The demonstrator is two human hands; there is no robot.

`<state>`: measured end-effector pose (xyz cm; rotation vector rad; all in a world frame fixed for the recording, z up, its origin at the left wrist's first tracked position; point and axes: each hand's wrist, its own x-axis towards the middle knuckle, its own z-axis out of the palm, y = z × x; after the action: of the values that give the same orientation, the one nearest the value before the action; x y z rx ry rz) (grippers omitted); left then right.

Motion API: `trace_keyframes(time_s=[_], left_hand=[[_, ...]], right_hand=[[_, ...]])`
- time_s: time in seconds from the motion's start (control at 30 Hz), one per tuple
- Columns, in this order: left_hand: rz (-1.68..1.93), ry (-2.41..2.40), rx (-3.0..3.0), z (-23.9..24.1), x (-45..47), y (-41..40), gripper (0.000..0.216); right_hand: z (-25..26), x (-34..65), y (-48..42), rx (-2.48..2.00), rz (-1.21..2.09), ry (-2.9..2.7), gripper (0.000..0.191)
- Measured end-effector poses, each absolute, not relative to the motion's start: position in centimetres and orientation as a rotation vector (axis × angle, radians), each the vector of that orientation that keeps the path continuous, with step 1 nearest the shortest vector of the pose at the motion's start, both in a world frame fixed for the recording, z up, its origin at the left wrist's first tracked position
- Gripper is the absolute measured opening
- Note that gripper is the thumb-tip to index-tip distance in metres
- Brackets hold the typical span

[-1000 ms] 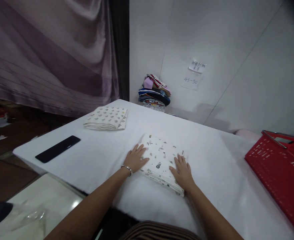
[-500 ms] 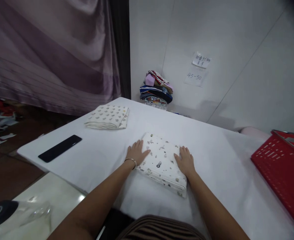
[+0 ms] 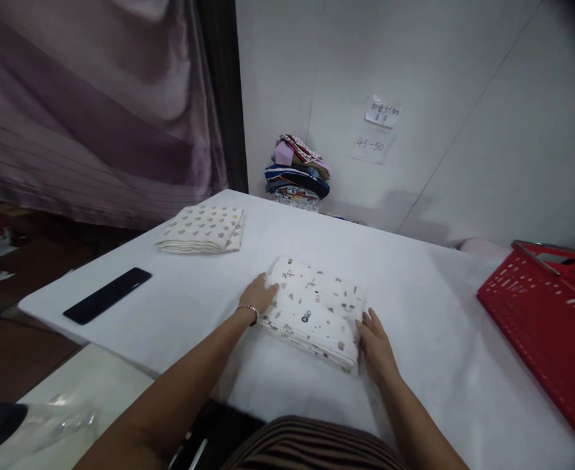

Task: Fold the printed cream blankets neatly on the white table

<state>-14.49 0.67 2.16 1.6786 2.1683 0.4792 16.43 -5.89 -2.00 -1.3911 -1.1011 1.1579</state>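
Note:
A folded white cloth point(image 3: 311, 310) with small printed motifs lies on the white table in front of me. My left hand point(image 3: 258, 295) grips its left edge, thumb on top and fingers at the side, partly hidden. At the right edge, my right hand point(image 3: 376, 343) rests against the folds with its fingers stretched out and slightly apart. A second folded cloth point(image 3: 202, 228), cream with a grey print, sits farther back on the left.
A black phone-like slab point(image 3: 108, 295) lies near the left edge of the table point(image 3: 414, 287). The red plastic basket point(image 3: 536, 313) stands at the right. Stacked folded fabrics point(image 3: 297, 173) rise behind the far edge, by the wall. A clear bottle-like object point(image 3: 47, 421) with a dark end is at lower left.
My hands have moved from lying flat on the cloth's top to its left and right sides. The cloth's lower right corner now looks neater. The view has shifted slightly.

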Motion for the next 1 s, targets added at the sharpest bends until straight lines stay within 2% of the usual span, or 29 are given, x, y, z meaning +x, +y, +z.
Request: trace_keyframes(time_s=[0.1, 0.27, 0.4, 0.63, 0.87, 1.0], left_hand=[[0.384, 2.14, 1.561, 2.6, -15.2, 2.0, 0.058], [0.262, 2.046, 1.506, 3.3, -16.2, 3.1, 0.056], [0.302, 2.035, 1.512, 3.6, -16.2, 2.4, 0.057], [0.516, 1.948, 1.413, 5.7, -15.5, 1.8, 0.052], [0.764, 1.885, 1.583, 11.3, -13.9, 7.4, 0.051], [0.793, 1.867, 1.562, 10.1, -12.4, 10.3, 0.052]], right_hand=[[-0.3, 16.2, -8.2, -1.317, 1.477, -0.819, 0.074], [1.9, 15.5, -9.3, -1.192, 1.8, -0.694, 0.05], [2.2, 14.9, -8.8, -1.156, 1.788, -0.7, 0.045], [2.0, 15.0, -8.2, -1.074, 1.652, -0.736, 0.05], [5.8, 16.6, -4.6, -0.988, 1.437, -0.858, 0.055], [5.2, 18.1, -1.5, -1.015, 1.346, -0.868, 0.065]])
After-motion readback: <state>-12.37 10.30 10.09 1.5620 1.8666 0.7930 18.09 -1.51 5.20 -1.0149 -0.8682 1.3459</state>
